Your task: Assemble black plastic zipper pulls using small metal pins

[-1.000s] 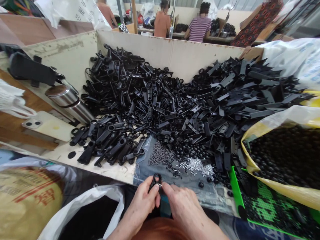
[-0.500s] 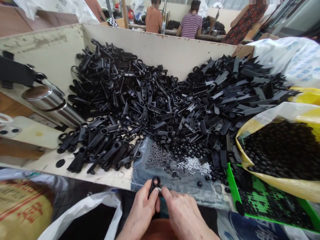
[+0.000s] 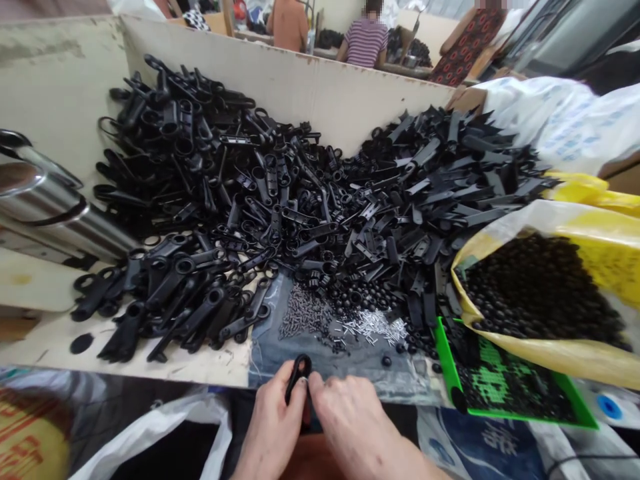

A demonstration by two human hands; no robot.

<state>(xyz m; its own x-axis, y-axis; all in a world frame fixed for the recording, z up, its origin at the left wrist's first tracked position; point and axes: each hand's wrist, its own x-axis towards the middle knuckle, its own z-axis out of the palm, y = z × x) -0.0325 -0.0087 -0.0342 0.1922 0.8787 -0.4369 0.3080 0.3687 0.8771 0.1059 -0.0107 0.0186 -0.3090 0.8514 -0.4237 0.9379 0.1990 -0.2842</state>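
My left hand (image 3: 273, 417) is closed around a black plastic part with a ring-shaped end (image 3: 301, 367), held at the table's front edge. My right hand (image 3: 350, 413) has its fingers curled together, the index fingertip close against that part. Whatever the right fingers pinch is hidden. Just beyond the hands, on a dark cloth (image 3: 310, 353), lie a heap of silver pins (image 3: 373, 327), a heap of small grey screws (image 3: 305, 312) and loose black balls (image 3: 386, 361).
Black ring-ended parts (image 3: 195, 153) heap up left, flat black pieces (image 3: 450, 167) right. A metal flask (image 3: 90, 223) stands left. At right are a yellow bag of black balls (image 3: 540, 287) and a green tray (image 3: 583, 410). A white sack (image 3: 150, 427) opens below. People (image 3: 367, 40) work beyond the board.
The view has shifted, so the table's contents sit further left. My hands stay together at the black part, which is turned slightly; the shiny bit by my right fingertip is now mostly hidden.
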